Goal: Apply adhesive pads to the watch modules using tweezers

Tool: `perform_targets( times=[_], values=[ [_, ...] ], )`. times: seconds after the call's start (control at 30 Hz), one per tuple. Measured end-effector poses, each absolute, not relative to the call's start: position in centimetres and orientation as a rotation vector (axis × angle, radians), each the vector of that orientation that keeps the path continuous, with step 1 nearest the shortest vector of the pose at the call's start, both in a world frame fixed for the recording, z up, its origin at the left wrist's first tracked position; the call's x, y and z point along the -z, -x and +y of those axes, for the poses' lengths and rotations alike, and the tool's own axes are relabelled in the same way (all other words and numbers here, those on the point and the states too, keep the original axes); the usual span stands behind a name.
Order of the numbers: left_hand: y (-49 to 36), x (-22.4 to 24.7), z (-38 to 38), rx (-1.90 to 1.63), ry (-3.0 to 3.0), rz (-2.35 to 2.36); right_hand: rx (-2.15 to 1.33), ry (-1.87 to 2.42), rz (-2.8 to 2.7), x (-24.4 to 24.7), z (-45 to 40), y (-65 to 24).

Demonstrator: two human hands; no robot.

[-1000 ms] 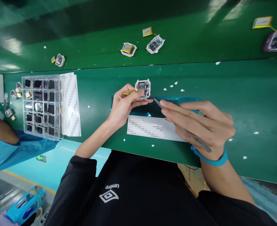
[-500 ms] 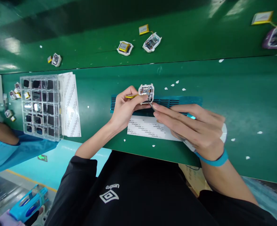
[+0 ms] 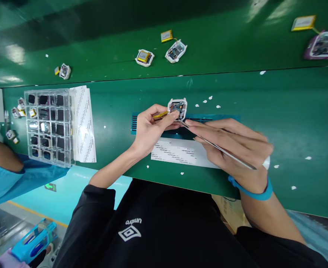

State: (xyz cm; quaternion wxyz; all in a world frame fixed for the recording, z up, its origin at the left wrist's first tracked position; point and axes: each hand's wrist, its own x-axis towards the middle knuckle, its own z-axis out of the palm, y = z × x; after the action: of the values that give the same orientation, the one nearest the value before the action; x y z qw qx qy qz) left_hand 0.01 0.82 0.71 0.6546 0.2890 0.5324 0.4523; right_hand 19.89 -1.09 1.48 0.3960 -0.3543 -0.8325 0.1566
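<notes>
My left hand (image 3: 152, 126) is closed on a white smartwatch case (image 3: 185, 106), its thumb lying across the open side where the circuit board (image 3: 176, 107) shows. A yellow battery (image 3: 160, 115) sticks out between thumb and curled forefinger of that hand. In my right hand (image 3: 233, 143) is a pair of thin metal tweezers (image 3: 222, 150), slanting down toward the palm. Their tip meets the lower edge of the case, near my left thumb; whether it grips anything there is too small to tell.
White printed adhesive sheets (image 3: 175, 150) lie below my hands, over a slotted vent (image 3: 134, 123). To the left stand a clear compartment tray (image 3: 69, 126) of watch parts and more sheets (image 3: 82, 126). Open watches with batteries (image 3: 176, 51) lie on the rear strip. A co-worker's arm (image 3: 2, 154) is at far left.
The watch case has shifted slightly right and up in my left hand. My right hand has turned, and the tweezers show more of their length. Watches on the rear strip have slid left.
</notes>
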Motion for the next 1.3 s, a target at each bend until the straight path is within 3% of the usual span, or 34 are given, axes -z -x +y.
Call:
perform_targets(
  times=[0.3,0.5,0.87,1.13,1.3],
  values=[
    [-0.2,-0.3,0.7,-1.03,-0.705,1.239,-0.42,0.913,-2.15,-1.2,-0.7,-20.3],
    [1.1,-0.4,1.7,-0.986,-0.869,1.163,-0.176,0.879,-2.12,-1.3,-0.3,-20.5],
    [15.3,3.4,15.1,-1.083,-1.495,1.887,-0.055,0.833,-2.115,-1.0,-0.2,-20.7],
    [10.7,5.2,16.8,-0.999,-1.875,1.446,-0.036,0.81,-2.137,-1.0,-0.2,-20.6],
    [6.4,6.7,18.5,-0.993,-1.907,1.462,-0.071,0.809,-2.165,-0.9,-0.3,-20.3]
  ],
)
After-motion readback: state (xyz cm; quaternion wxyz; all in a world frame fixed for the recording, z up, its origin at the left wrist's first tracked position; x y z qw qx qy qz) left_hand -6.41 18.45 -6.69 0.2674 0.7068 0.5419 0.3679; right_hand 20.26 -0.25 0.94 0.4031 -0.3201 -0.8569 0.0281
